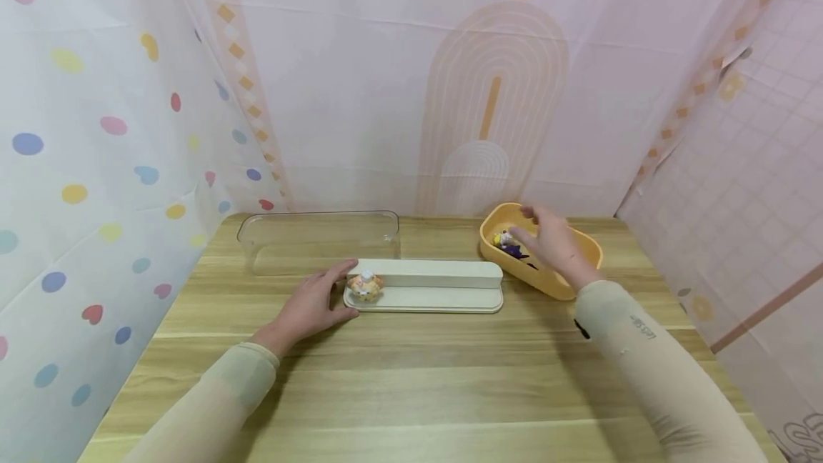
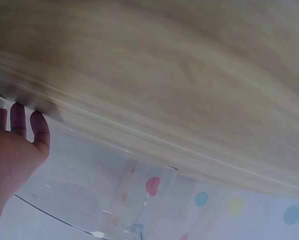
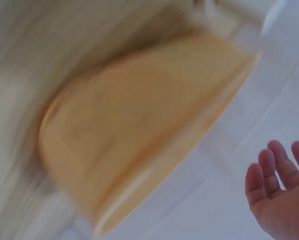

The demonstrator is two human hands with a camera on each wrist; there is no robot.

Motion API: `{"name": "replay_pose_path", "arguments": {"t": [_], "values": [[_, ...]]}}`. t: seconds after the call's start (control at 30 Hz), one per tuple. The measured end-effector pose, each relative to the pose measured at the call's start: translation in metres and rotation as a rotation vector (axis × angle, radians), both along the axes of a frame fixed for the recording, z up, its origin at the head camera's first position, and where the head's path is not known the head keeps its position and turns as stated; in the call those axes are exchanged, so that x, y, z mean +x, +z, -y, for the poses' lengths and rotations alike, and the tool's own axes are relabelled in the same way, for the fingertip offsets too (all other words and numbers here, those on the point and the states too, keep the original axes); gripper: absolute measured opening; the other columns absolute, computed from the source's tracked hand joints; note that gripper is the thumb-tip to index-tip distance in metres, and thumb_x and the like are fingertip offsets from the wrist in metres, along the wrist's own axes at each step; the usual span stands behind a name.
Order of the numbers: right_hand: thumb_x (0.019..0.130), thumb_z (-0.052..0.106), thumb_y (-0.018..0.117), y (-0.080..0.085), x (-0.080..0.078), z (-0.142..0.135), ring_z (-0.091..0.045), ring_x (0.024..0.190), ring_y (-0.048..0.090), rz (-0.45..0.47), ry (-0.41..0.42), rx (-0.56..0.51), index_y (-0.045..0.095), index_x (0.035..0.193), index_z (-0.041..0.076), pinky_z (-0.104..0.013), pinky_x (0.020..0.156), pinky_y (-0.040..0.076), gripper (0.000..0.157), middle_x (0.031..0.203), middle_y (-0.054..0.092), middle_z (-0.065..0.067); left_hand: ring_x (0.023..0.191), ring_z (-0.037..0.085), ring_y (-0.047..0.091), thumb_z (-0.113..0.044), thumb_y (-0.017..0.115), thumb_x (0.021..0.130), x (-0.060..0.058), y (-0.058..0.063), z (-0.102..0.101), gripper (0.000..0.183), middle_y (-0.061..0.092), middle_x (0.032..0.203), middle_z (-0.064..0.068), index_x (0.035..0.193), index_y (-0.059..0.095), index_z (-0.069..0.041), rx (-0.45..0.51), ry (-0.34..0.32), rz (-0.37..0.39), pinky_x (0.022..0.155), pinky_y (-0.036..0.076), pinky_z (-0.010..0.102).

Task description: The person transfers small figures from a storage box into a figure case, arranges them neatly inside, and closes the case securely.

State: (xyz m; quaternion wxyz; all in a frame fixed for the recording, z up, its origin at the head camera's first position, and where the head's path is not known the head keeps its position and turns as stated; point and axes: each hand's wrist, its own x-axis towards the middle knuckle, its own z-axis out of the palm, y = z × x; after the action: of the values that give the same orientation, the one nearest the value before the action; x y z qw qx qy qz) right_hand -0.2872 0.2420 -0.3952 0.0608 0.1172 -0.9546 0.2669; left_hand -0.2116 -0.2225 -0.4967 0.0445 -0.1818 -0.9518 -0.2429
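Figurines, purple and yellow, show only in the head view — inside the oval orange plastic basket, worktop far right, below the spread right hand; left hand, fingers apart, flanks a long cream plastic stand.

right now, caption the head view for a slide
Left hand at one end of a white stepped stand with one figurine; right hand over a yellow bin holding small toys.

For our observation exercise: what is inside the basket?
In the basket, a yellow-and-white figure and a dark purple thing. The right hand hides some of the inside.
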Motion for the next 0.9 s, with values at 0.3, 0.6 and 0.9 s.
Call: {"name": "replay_pose_path", "arguments": {"t": [0.3, 0.6, 0.9], "values": [[0.106, 0.028, 0.06, -0.005, -0.018, -0.053, -0.054, 0.136, 0.056, 0.17, -0.077, 0.132, 0.051, 0.148, -0.009, -0.063, 0.117, 0.046, 0.057, 0.146, 0.058, -0.038, 0.133, 0.051, 0.061, -0.037, 0.091, 0.086, 0.0, -0.001, 0.0, 0.096, 0.072, 0.14, 0.019, 0.164, 0.038, -0.022, -0.013, 0.002, -0.009, 0.117, 0.041, 0.072], [0.104, 0.026, 0.059, -0.021, -0.025, -0.06, -0.039, 0.103, 0.064, 0.181, -0.064, 0.242, 0.049, 0.15, -0.008, -0.061, 0.102, 0.052, 0.058, 0.112, 0.073, -0.025, 0.134, 0.051, 0.061, -0.035, 0.091, 0.086, 0.001, 0.0, -0.002, 0.096, 0.071, 0.14, 0.02, 0.164, 0.038, -0.02, -0.005, 0.004, -0.001, 0.118, 0.04, 0.072], [0.101, 0.022, 0.051, -0.034, -0.028, -0.057, -0.04, 0.102, 0.064, 0.161, -0.074, 0.307, 0.051, 0.149, -0.009, -0.061, 0.099, 0.055, 0.057, 0.129, 0.068, -0.033, 0.135, 0.052, 0.059, -0.036, 0.091, 0.087, 0.002, 0.001, -0.002, 0.095, 0.071, 0.142, 0.018, 0.164, 0.037, -0.021, -0.012, 0.008, 0.001, 0.119, 0.038, 0.072]]}}
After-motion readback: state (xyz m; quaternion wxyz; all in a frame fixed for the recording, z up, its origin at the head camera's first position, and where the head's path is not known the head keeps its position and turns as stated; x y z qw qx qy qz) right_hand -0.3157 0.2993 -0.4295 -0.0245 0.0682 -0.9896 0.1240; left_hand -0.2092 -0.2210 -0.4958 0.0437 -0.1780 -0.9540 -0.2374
